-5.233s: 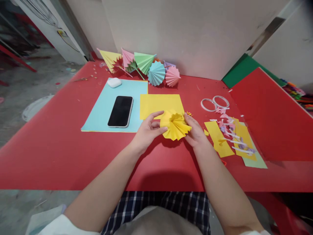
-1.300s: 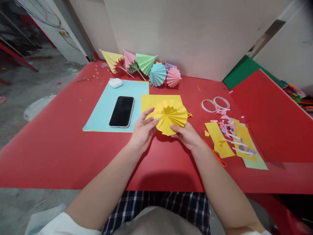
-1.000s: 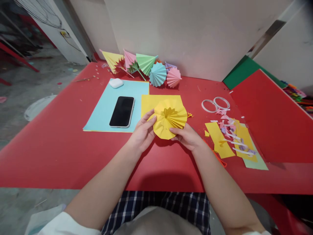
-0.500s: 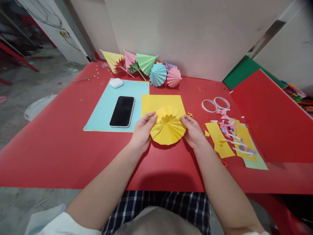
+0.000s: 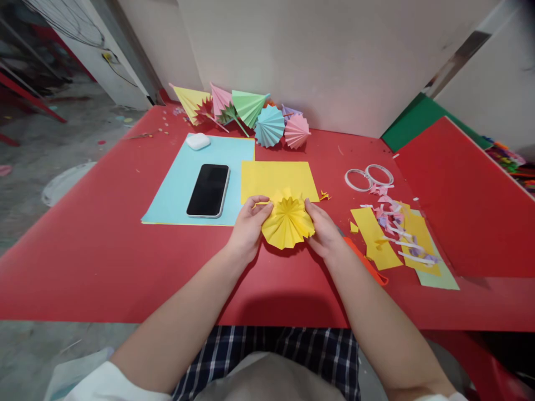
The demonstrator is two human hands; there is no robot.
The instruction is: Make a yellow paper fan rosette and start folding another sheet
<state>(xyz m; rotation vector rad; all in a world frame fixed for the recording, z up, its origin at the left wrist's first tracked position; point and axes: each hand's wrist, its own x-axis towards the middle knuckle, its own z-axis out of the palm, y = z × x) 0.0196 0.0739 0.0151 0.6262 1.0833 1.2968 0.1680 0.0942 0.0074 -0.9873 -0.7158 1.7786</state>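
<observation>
Between my hands is a pleated yellow paper fan circle (image 5: pixel 288 225), its folds running out from a scalloped middle. My left hand (image 5: pixel 249 225) pinches its left edge between thumb and fingers. On the other side, my right hand (image 5: pixel 322 225) grips the right edge, with some fingers hidden behind the paper. A flat yellow sheet (image 5: pixel 276 175) lies on the table just beyond the pleated piece. Small yellow scraps (image 5: pixel 325 195) rest past my right hand. Partly covered by my right forearm is an orange-handled tool (image 5: pixel 368 263), probably scissors.
A black phone (image 5: pixel 209 190) and a white case (image 5: pixel 198 141) lie on light blue paper (image 5: pixel 167 195). Several paper umbrellas (image 5: pixel 270 127) stand along the wall. To the right are tape rolls (image 5: pixel 379 175), yellow offcuts (image 5: pixel 376 239), shreds and a red board (image 5: pixel 468 206).
The pleated paper has drawn inward, narrower and more cupped, as my hands moved closer together. More of the orange handle shows beside my right forearm.
</observation>
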